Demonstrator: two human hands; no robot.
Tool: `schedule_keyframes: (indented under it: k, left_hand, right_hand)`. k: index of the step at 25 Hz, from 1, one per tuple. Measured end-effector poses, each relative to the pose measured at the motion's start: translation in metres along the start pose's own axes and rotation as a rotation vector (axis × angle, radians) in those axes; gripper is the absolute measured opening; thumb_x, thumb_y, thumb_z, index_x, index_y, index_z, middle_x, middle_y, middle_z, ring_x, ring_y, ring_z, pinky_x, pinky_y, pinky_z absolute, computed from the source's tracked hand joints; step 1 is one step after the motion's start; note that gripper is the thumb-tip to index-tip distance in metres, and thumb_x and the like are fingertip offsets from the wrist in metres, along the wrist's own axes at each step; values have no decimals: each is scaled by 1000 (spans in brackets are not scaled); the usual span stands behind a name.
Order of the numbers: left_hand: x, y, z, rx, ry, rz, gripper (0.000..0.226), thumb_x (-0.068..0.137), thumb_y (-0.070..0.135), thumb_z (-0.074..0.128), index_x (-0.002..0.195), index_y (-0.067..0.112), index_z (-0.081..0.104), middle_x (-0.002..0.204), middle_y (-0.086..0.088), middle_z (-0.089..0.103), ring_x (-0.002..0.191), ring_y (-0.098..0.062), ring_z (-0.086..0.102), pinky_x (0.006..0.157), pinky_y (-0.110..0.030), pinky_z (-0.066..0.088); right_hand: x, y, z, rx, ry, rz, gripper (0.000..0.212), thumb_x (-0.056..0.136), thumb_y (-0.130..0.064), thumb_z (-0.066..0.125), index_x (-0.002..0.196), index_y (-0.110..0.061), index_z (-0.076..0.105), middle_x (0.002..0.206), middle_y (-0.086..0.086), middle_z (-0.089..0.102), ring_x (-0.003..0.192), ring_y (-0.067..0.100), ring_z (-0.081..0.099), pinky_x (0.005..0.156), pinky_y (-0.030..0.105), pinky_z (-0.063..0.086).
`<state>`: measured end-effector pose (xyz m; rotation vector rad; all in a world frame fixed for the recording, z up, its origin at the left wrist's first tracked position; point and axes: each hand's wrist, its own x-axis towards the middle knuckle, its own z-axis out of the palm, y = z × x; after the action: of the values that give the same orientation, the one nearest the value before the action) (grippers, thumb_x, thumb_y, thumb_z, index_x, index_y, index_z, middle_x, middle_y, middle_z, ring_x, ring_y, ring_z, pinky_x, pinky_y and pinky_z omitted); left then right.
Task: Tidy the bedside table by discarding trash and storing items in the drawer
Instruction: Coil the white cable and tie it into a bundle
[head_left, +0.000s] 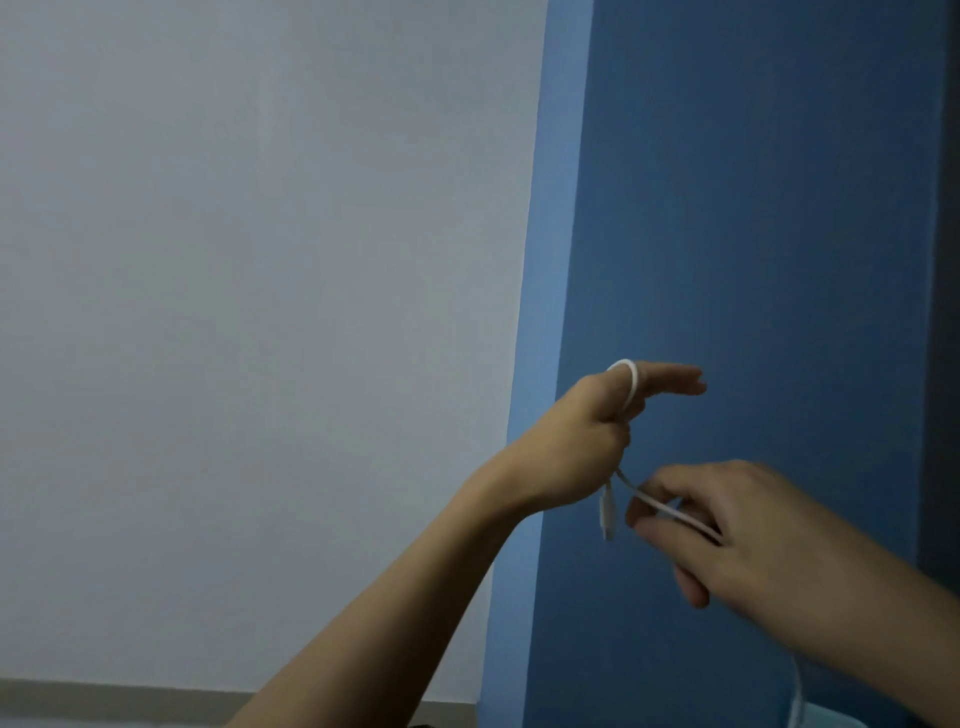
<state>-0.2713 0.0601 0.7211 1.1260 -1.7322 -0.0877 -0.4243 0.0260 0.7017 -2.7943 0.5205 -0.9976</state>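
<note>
A thin white cable (631, 385) loops over the fingers of my left hand (587, 441), which is raised in front of the blue wall with its fingers stretched to the right. One plug end (607, 512) dangles just below that hand. My right hand (727, 525) pinches another stretch of the same cable at lower right. The rest of the cable (797, 696) trails down under my right forearm. The bedside table and its drawer are out of view.
A white wall (260, 312) fills the left half and a blue wall panel (753, 208) the right half. A grey-brown skirting strip (104, 699) runs along the bottom left. A pale blue object (831, 719) peeks in at the bottom right edge.
</note>
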Motion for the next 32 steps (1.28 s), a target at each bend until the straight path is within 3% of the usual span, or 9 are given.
schedule_keyframes:
  k: [4,7,11,14,16,18,25,27,32]
  left_hand:
    - [-4,-7,9,-39,-8,-36,36,102,2,21,119,2,52,88,-11,57,83,-20,54,76,-24,47]
    - [-8,0,10,-179,-68,-15,37,102,25,21,87,15,54,57,4,42,49,-8,36,47,-20,31]
    - [-13,7,14,-380,-188,-43,58,97,41,9,75,19,57,42,16,29,40,-4,22,41,-18,19]
    - [-18,11,12,-562,-325,-11,38,98,16,26,77,16,57,50,10,49,48,-6,46,51,-17,41]
    - [-18,12,9,-599,-415,71,33,90,-12,29,81,10,52,73,-23,67,81,-33,67,83,-31,51]
    - [-20,16,7,-583,-465,129,38,85,-23,27,83,9,48,100,-46,50,96,-45,63,93,-37,46]
    - [-13,18,5,-592,-448,103,56,71,-30,31,117,-4,50,108,-19,70,109,-23,65,99,-27,45]
    - [-7,15,-1,-544,-356,120,66,71,-33,28,132,-11,36,132,-26,48,128,-31,44,103,-24,39]
    - [-1,0,-15,-401,-110,-22,71,71,-32,26,137,-7,34,147,-24,37,138,-24,35,107,-25,34]
  right_hand:
    - [-8,-7,-9,-113,92,-167,29,79,-46,47,68,-23,60,61,-7,64,52,12,56,49,27,44]
    - [3,-1,-28,-51,357,-273,27,77,-46,52,64,-27,66,61,-9,63,46,10,53,43,13,36]
    - [28,15,-39,72,515,-376,10,75,-33,67,67,-28,68,69,-6,63,50,14,56,44,12,36]
    - [41,24,-38,281,522,-377,13,73,-39,65,64,-29,66,66,4,62,47,11,52,46,14,37]
    - [49,29,-38,411,504,-346,16,69,-40,68,61,-26,66,61,9,59,45,7,47,45,13,36]
    - [56,31,-37,532,478,-315,16,65,-42,70,60,-27,68,50,4,54,42,5,43,43,11,34]
    - [68,48,-8,800,321,29,23,84,-19,60,62,-14,62,59,5,58,43,5,55,44,16,41]
    - [62,47,10,683,273,85,31,88,-4,51,59,-13,56,49,1,52,34,1,46,38,18,37]
    - [24,29,33,-16,137,-167,27,86,-31,55,65,-16,64,57,3,60,50,19,53,45,29,39]
